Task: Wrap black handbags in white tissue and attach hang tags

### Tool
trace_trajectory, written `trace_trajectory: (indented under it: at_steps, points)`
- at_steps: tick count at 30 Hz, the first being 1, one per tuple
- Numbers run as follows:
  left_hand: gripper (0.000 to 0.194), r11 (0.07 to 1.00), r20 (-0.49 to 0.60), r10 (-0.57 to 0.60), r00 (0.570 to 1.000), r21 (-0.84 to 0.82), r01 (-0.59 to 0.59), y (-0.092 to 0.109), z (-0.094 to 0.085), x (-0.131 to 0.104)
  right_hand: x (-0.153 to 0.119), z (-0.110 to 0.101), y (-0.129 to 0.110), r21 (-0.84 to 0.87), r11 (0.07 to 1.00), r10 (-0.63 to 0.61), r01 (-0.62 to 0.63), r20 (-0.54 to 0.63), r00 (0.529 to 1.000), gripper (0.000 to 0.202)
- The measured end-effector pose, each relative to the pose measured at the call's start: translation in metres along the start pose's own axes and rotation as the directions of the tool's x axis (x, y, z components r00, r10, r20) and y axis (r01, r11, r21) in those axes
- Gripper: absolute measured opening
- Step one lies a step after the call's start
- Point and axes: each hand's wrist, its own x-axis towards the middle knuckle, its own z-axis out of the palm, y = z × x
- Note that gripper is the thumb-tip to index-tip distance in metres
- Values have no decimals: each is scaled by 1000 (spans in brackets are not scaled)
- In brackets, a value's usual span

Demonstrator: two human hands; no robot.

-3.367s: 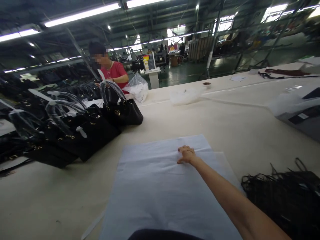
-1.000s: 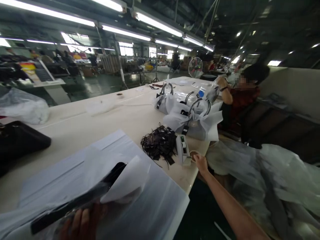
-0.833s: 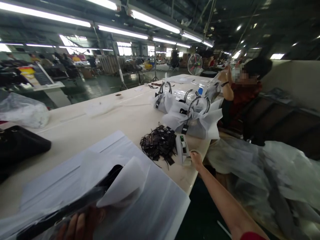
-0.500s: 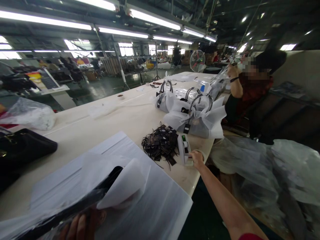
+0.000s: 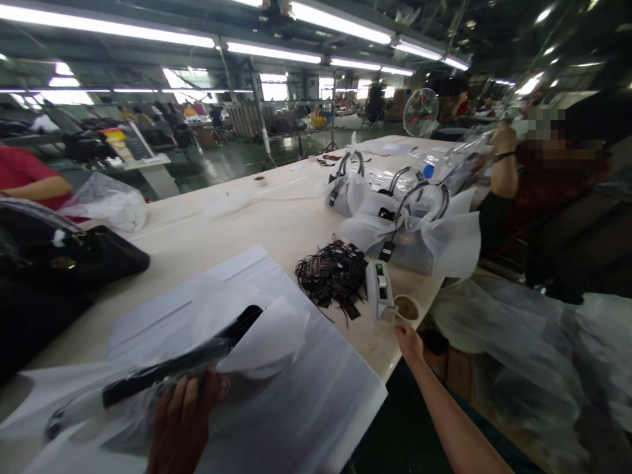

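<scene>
My left hand (image 5: 180, 421) curls its fingers over a black handbag (image 5: 172, 365) wrapped in thin white paper (image 5: 266, 339) and clear film. The bag lies tilted across a stack of white sheets (image 5: 326, 395), its lower part covered by the wrapping. At the table's right edge my right hand (image 5: 409, 342) pinches the end of a strip of tape (image 5: 390, 316), which runs back to a pale tape dispenser (image 5: 379, 289). Left of the dispenser sits a heap of black hang tags (image 5: 333, 273) with cords.
Paper-wrapped handbags (image 5: 412, 237) with upright handles stand farther back on the table (image 5: 222, 230). A roll of tape (image 5: 407, 307) lies beside the dispenser. Another black handbag (image 5: 99, 253) is at left. A co-worker (image 5: 553, 178) handles clear plastic at right; a red-sleeved person (image 5: 32, 178) is at left.
My right hand has drawn back toward me from the dispenser, with tape stretched out. My left hand has come farther into view on the wrapped handbag. The view has swung left.
</scene>
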Motion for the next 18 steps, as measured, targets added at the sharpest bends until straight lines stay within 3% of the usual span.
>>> trace_trajectory:
  at_steps: [3,5,6,8,9,10,12,14,16,18]
  points:
    - [52,998,73,-53,996,28,52,8,-9,6,-20,-1,-1,-118,993,8,-3,45,999,13]
    - [48,998,108,-55,993,37,51,13,-11,9,-51,13,-9,-128,988,-63,87,183,981,12]
    - [47,996,125,-75,989,46,70,14,-11,10,-73,24,-17,-80,983,-133,165,309,942,13]
    - [47,993,138,-108,985,59,100,16,-11,10,-128,47,-43,97,957,-280,274,562,779,22]
    - [47,992,144,-118,983,61,110,17,-11,9,-157,59,-60,216,927,-370,306,651,663,26]
    - [48,992,148,-120,982,58,113,18,-11,8,-186,72,-79,308,902,-430,303,703,566,27]
    - [47,992,156,-122,980,39,117,19,-11,5,-234,96,-119,444,864,-502,236,739,449,28]
    - [45,993,142,-118,983,10,118,19,-10,1,-264,121,-154,534,828,-550,171,716,429,30]
    - [41,993,103,-111,988,-27,114,18,-7,-3,-277,145,-178,565,813,-553,139,676,486,34]
    - [38,990,72,-121,990,-68,126,18,-3,-6,-278,167,-190,546,826,-517,139,636,573,39]
